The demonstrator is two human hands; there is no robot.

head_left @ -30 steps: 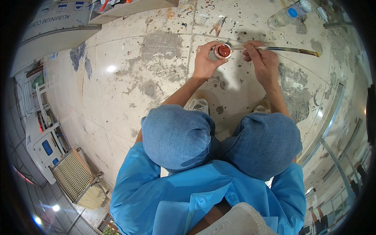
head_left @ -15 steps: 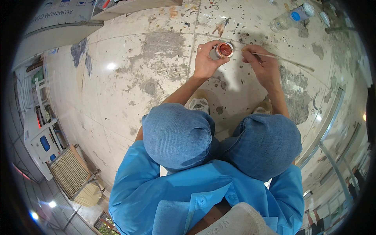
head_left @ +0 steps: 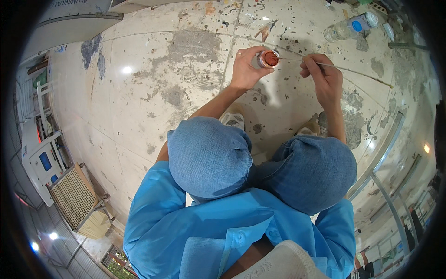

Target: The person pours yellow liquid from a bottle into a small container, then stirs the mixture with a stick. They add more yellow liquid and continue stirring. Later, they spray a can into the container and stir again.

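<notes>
My left hand (head_left: 250,70) is closed around a small clear jar (head_left: 271,59) of reddish-brown stuff, thumb on the near side and fingers on the far side. The jar's open mouth faces up toward me. To its right, my right hand (head_left: 324,78) pinches a long thin stick (head_left: 360,74). One end of the stick reaches left to the jar's mouth; the other points away to the right, with a darker tip. Whether the left end touches the contents I cannot tell.
A paint-stained tile floor (head_left: 134,97) spreads around me. At the far right lies a clear plastic bottle (head_left: 341,30) with a blue mark. A woven-seat chair (head_left: 74,197) stands at left, metal rails (head_left: 388,139) at right. My shoes (head_left: 233,118) are close below the jar.
My right hand has moved right, away from the jar, drawing the stick with it. More of the stick now shows between jar and fingers. My left hand still holds the jar.
</notes>
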